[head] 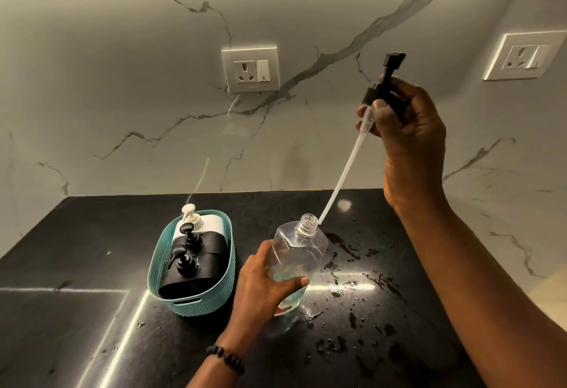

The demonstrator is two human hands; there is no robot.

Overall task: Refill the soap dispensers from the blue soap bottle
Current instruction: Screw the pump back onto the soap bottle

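Black stone counter [92,234] w/ marble backsplash behind, two wall sockets [250,69] on it; counter is wet, droplets and smears [352,283] to the right of the work spot.

Clear dispenser bottle [296,260] stands slightly tilted near counter centre, neck open, a little pale liquid at the bottom. Left hand [265,284] wraps round its lower body, thumb across the front, beaded bracelet [227,358] on the wrist. Right hand [405,129] is raised well above, fingers curled round the black pump head [385,80]; its white dip tube [343,172] slants down, tip just beside the bottle mouth, outside it as far as can be seen.

Teal basket [190,301] sits just left of the bottle w/ three more dispensers: one white [196,225] at the back, two black [191,261] in front, pumps on. No blue soap bottle in view.

Handling, as judgement: bottle is thin clear plastic, nearly empty so light and tippy; probably slick given the wet counter and any soap film. Best held low round the body, as now, w/o squeezing hard since the walls likely flex. Dip tube is thin and bendy, may drip; hold the pump by the rigid collar, not the tube. Pump should go down somewhere clean before pouring, and the mouth is narrow, so slow pour.
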